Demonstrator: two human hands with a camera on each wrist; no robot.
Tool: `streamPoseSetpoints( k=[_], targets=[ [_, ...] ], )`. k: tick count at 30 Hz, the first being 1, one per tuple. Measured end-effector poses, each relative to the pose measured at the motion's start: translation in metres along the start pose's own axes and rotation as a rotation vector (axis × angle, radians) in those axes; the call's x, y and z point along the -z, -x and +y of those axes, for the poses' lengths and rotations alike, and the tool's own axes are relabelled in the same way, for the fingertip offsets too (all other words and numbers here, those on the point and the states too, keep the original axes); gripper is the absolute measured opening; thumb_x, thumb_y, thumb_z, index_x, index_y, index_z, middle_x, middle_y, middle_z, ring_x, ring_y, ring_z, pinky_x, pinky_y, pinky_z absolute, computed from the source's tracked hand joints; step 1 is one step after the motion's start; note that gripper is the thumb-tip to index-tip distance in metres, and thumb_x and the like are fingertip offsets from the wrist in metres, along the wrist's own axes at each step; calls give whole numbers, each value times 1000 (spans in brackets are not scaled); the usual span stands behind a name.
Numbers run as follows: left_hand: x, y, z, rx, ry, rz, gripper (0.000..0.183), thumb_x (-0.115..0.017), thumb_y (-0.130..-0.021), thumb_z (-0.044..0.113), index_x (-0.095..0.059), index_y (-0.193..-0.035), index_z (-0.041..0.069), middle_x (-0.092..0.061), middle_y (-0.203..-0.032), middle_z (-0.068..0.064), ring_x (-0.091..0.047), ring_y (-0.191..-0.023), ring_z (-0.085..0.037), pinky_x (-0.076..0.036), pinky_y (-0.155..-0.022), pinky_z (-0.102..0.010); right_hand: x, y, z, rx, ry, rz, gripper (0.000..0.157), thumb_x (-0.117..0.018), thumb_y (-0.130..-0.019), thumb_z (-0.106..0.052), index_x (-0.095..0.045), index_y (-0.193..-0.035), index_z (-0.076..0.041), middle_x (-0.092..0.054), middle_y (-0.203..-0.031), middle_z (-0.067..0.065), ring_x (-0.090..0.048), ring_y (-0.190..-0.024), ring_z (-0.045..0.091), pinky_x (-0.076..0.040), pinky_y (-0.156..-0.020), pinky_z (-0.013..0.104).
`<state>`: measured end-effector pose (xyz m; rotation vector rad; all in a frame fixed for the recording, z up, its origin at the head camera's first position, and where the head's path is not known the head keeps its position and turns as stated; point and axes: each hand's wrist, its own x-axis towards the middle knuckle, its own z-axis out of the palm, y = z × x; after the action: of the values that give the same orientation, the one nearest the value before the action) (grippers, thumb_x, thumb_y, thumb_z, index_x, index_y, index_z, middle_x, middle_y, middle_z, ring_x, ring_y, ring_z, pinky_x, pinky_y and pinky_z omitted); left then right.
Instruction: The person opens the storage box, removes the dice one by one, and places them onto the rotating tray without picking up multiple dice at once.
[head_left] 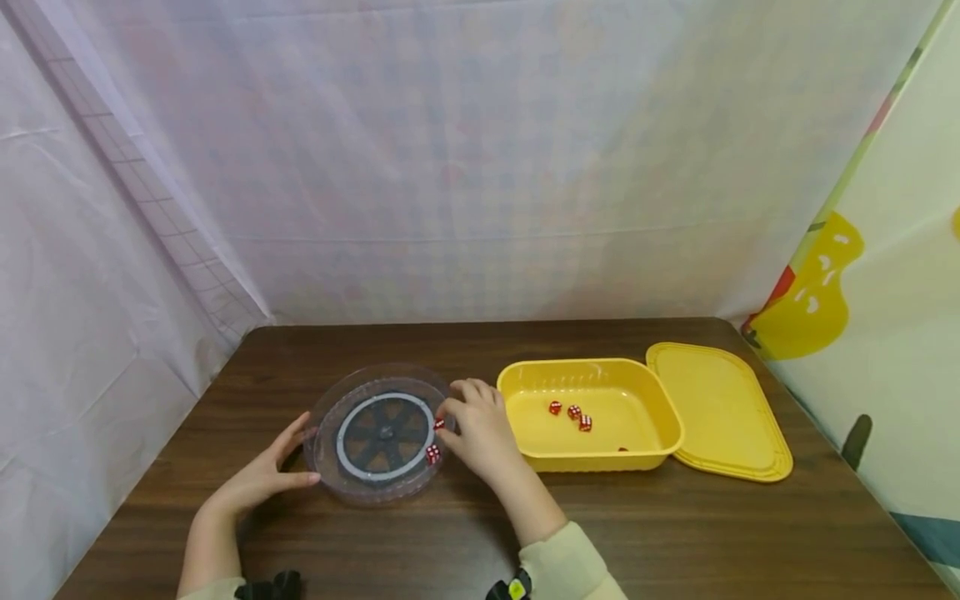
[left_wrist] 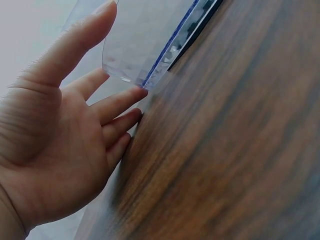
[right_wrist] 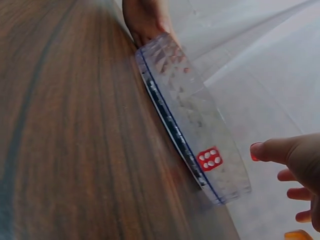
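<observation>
A round clear plastic dish (head_left: 324,475) with a dark spoked disc and pale ring at its bottom sits on the table. My left hand (head_left: 258,479) spreads at the dish's left side, thumb and fingers extended; in the left wrist view its fingertips (left_wrist: 136,93) meet the clear wall. Over the dish's right rim, my right hand (head_left: 480,425) pinches a red die (head_left: 438,423), which is mostly hidden by the fingers. Another red die (head_left: 432,454) with white pips lies inside the dish close below, and shows through the wall in the right wrist view.
To the right stands a yellow rectangular tub (head_left: 600,462) holding several red dice (head_left: 585,423). Its yellow lid (head_left: 723,412) lies flat behind and right of it, partly under the tub's edge. The dark wooden table (head_left: 360,550) backs onto a white curtain (head_left: 465,167).
</observation>
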<state>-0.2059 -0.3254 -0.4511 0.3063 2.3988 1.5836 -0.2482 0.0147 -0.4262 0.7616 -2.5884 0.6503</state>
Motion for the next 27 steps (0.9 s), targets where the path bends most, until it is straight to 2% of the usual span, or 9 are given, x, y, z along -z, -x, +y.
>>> streamPoseSetpoints(
  k=[15, 27],
  targets=[
    [0, 0, 0, 9, 5, 6, 100, -72, -84, 12, -1, -154, 10, -12, -152, -32, 1, -138, -51, 1, -100, -72, -6, 1, 0, -4, 9, -49, 22, -80, -78, -26, -72, -96, -16, -55, -128, 14, -44, -121, 34, -31, -102, 52],
    [-1, 1, 0, -15, 6, 15, 99, -72, -84, 9, -2, -154, 7, -15, -151, -33, -1, -138, -50, 0, -100, -72, 4, 1, 1, 8, 1, -76, 25, -80, -78, -29, -72, -98, -17, -56, -127, 14, -43, -121, 35, -29, -102, 54]
  ],
)
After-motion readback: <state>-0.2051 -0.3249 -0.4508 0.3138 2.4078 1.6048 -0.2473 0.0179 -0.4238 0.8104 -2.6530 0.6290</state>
